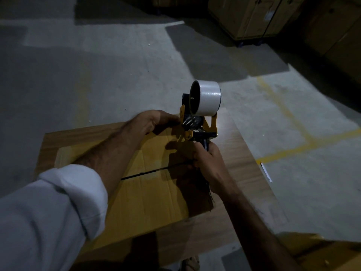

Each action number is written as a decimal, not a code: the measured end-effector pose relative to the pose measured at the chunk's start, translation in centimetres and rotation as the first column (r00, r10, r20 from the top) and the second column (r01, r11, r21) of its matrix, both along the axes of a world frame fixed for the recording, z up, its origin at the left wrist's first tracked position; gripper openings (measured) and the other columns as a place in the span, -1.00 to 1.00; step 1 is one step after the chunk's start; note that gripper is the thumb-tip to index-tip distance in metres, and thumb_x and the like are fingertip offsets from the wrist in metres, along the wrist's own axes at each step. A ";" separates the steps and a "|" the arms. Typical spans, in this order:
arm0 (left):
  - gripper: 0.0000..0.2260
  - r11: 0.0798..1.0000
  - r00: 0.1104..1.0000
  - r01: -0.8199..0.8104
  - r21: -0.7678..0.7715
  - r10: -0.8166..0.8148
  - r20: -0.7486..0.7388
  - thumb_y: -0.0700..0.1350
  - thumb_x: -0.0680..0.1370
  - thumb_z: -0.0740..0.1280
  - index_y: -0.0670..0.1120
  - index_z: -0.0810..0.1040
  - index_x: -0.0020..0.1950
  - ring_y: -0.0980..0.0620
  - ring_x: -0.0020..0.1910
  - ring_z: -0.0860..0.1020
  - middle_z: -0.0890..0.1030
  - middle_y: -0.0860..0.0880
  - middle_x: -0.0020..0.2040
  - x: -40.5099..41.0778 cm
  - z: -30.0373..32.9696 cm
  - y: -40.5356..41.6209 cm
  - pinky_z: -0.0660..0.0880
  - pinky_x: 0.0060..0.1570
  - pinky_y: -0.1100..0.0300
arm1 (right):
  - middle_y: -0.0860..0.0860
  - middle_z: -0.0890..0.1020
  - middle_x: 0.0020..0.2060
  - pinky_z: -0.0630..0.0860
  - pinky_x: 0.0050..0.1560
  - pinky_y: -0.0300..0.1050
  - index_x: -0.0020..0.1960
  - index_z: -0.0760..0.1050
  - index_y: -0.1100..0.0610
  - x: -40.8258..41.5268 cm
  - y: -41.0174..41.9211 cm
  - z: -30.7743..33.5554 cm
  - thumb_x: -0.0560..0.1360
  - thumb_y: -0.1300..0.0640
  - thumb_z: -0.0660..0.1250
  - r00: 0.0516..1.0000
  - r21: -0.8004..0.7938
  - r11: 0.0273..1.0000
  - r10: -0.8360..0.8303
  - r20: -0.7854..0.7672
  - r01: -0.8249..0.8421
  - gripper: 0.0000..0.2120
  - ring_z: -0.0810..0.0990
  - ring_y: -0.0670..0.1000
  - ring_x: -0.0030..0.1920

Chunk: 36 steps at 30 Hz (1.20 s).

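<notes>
**A:** What are the hands doing?

**B:** The right hand (210, 159) is wrapped round the black handle (205, 144) of a tape dispenser (210, 127), holding it upright. The left hand (154, 122) comes in from the left, fingers and thumb curled together in a pinch at the dispenser's yellow left edge. The fingertips are in shadow, so I cannot tell whether they have the frame or the tape end.

**A:** And where is the dispenser?

**B:** In the air above the far end of a cardboard box (152, 196), with its white tape roll (210, 98) at the top.

**A:** And the box?

**B:** It lies flat on a wooden board (242, 153), and a dark open seam (152, 171) runs across its top, just under the right hand.

**A:** Anything further out?

**B:** A rolled white sleeve (48, 208) at near left, a grey concrete floor (97, 65) with yellow lines (304, 141) on the right, and big cartons (254, 16) at far right.
</notes>
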<state>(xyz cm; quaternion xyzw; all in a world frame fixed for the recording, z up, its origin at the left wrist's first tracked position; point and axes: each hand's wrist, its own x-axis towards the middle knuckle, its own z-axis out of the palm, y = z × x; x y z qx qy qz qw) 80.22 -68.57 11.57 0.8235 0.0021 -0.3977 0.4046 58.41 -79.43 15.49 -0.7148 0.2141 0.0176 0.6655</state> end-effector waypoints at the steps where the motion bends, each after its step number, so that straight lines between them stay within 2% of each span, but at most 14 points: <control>1: -0.78 0.999 0.999 -0.032 -0.021 0.032 -0.008 0.11 0.55 0.47 -0.04 0.61 -0.07 0.03 -0.11 0.46 0.56 -0.01 -0.04 0.1 -0.3 0.2 0.39 -0.25 0.17 | 0.00 0.52 -0.15 0.55 -0.18 -0.18 0.10 0.47 0.15 0.1 0.0 0.0 0.70 0.06 0.18 1.000 0.007 1.000 -0.011 0.002 0.011 -0.83 0.52 -0.09 -0.22; 4: -0.82 0.993 0.995 -0.099 -0.071 0.098 -0.019 0.00 0.52 0.53 -0.08 0.62 -0.07 0.05 -0.09 0.46 0.58 -0.03 0.02 0.3 -0.7 0.5 0.38 -0.23 0.19 | -0.07 0.49 -0.17 0.54 -0.20 -0.21 0.08 0.42 0.10 0.4 0.0 0.1 0.69 0.05 0.20 1.000 0.043 0.999 -0.023 0.010 0.023 -0.88 0.50 -0.10 -0.21; 7: -0.81 0.996 0.997 -0.074 -0.043 0.075 0.016 0.01 0.55 0.50 -0.09 0.62 -0.03 0.03 -0.10 0.50 0.62 -0.04 -0.04 0.3 -0.7 0.4 0.42 -0.24 0.22 | -0.09 0.49 -0.20 0.53 -0.21 -0.20 0.02 0.41 0.07 0.7 0.0 0.3 0.69 0.06 0.20 1.000 0.048 0.999 -0.020 0.009 0.020 -0.89 0.49 -0.09 -0.22; 9: -0.95 0.972 0.996 -0.087 -0.217 0.078 -0.048 -0.13 0.62 0.41 -0.07 0.66 0.01 0.08 -0.20 0.62 0.73 0.01 -0.15 0.3 -0.2 0.2 0.50 -0.36 0.28 | -0.12 0.50 -0.29 0.51 -0.26 -0.22 -0.07 0.40 0.05 0.9 -0.1 0.7 0.70 0.09 0.19 1.000 0.058 0.998 -0.016 0.005 0.016 -0.83 0.48 -0.10 -0.29; 10: -0.86 0.922 0.991 -0.117 -0.368 0.084 -0.104 -0.26 0.64 0.33 -0.06 0.65 0.05 0.09 -0.20 0.69 0.75 0.01 -0.13 0.5 -0.1 0.2 0.56 -0.33 0.29 | -0.15 0.50 -0.37 0.48 -0.31 -0.25 -0.10 0.40 0.05 1.0 -0.3 1.0 0.70 0.11 0.19 1.000 0.065 0.998 -0.012 0.008 0.012 -0.80 0.47 -0.12 -0.35; 12: -0.66 0.791 0.977 -0.184 -0.583 0.081 -0.198 -0.44 0.63 0.20 -0.10 0.63 0.19 0.02 -0.04 0.73 0.73 -0.09 0.07 0.4 0.4 0.5 0.65 -0.08 0.20 | -0.17 0.48 -0.46 0.44 -0.34 -0.25 -0.12 0.38 0.06 1.2 -1.0 1.6 0.70 0.13 0.18 1.000 0.083 0.997 -0.005 0.006 0.005 -0.79 0.44 -0.15 -0.42; 15: -0.51 0.698 0.995 -0.057 -0.714 -0.020 -0.098 -0.54 0.57 0.19 -0.18 0.52 0.42 -0.07 0.20 0.67 0.65 -0.13 0.29 -0.2 0.9 0.8 0.65 0.14 0.09 | -0.12 0.39 -0.42 0.44 -0.14 -0.07 -0.11 0.36 0.07 1.3 -2.6 2.7 0.70 0.13 0.18 1.000 0.174 0.985 0.010 -0.014 -0.008 -0.80 0.35 -0.09 -0.41; 17: -0.46 0.676 0.999 0.030 -0.737 -0.052 -0.007 -0.58 0.53 0.22 -0.21 0.49 0.45 -0.10 0.30 0.62 0.63 -0.16 0.34 -0.9 1.1 1.0 0.62 0.18 0.10 | -0.08 0.37 -0.39 0.49 -0.14 -0.05 -0.08 0.39 0.07 1.3 -3.3 3.4 0.69 0.12 0.19 1.000 0.283 0.959 0.005 -0.029 0.004 -0.84 0.34 -0.09 -0.41; 19: -0.54 0.678 0.996 0.083 -0.730 -0.025 0.091 -0.53 0.55 0.28 -0.21 0.53 0.40 -0.11 0.31 0.61 0.65 -0.18 0.30 -1.7 0.8 1.2 0.62 0.19 0.08 | -0.08 0.37 -0.39 0.54 -0.21 -0.12 -0.04 0.41 0.07 1.2 -3.7 3.8 0.68 0.12 0.21 1.000 0.346 0.938 -0.012 -0.024 0.020 -0.88 0.35 -0.09 -0.42; 23: -0.69 0.679 0.984 0.116 -0.725 0.019 0.176 -0.40 0.59 0.36 -0.14 0.63 0.28 -0.11 0.26 0.64 0.70 -0.15 0.21 -3.0 0.1 1.1 0.61 0.24 -0.11 | -0.08 0.38 -0.39 0.57 -0.25 -0.18 0.05 0.40 0.12 0.8 -3.7 4.1 0.67 0.14 0.21 1.000 0.312 0.950 -0.014 -0.003 0.014 -0.95 0.35 -0.09 -0.42; 27: -0.76 0.668 0.984 0.131 -0.732 0.004 0.180 -0.31 0.60 0.41 -0.08 0.67 0.23 -0.08 0.22 0.66 0.71 -0.11 0.19 -3.2 0.1 0.8 0.64 0.17 0.00 | -0.08 0.36 -0.38 0.50 -0.23 -0.13 0.16 0.41 0.12 0.3 -3.4 4.4 0.68 0.16 0.20 1.000 0.299 0.954 -0.021 0.008 0.018 -0.92 0.32 -0.08 -0.41; 31: -0.62 0.628 0.977 0.145 -0.765 0.033 0.213 -0.40 0.56 0.40 -0.10 0.61 0.32 -0.08 0.24 0.66 0.70 -0.11 0.22 -3.8 -0.3 1.0 0.64 0.10 0.08 | -0.08 0.38 -0.39 0.52 -0.23 -0.14 0.11 0.39 0.13 0.2 -2.7 4.8 0.66 0.17 0.22 0.999 0.311 0.949 -0.054 -0.001 0.052 -0.95 0.34 -0.09 -0.42; 33: -0.63 0.626 0.963 0.141 -0.767 0.093 0.253 -0.37 0.54 0.45 -0.09 0.60 0.30 -0.07 0.21 0.67 0.71 -0.10 0.19 -4.3 -0.4 0.7 0.64 0.09 0.10 | -0.08 0.39 -0.40 0.52 -0.16 -0.08 0.09 0.40 0.13 0.2 -2.4 4.9 0.66 0.17 0.23 0.998 0.299 0.952 -0.069 -0.001 0.066 -0.96 0.34 -0.09 -0.42; 36: -0.76 0.649 0.924 0.074 -0.757 0.242 0.298 -0.22 0.53 0.52 -0.08 0.65 0.18 -0.01 0.08 0.71 0.74 -0.06 0.04 -5.1 -0.3 -0.1 0.65 0.01 0.14 | -0.09 0.39 -0.41 0.49 -0.10 -0.01 0.08 0.41 0.12 0.3 -2.0 5.0 0.66 0.17 0.22 0.997 0.285 0.955 -0.082 0.000 0.078 -0.97 0.34 -0.09 -0.43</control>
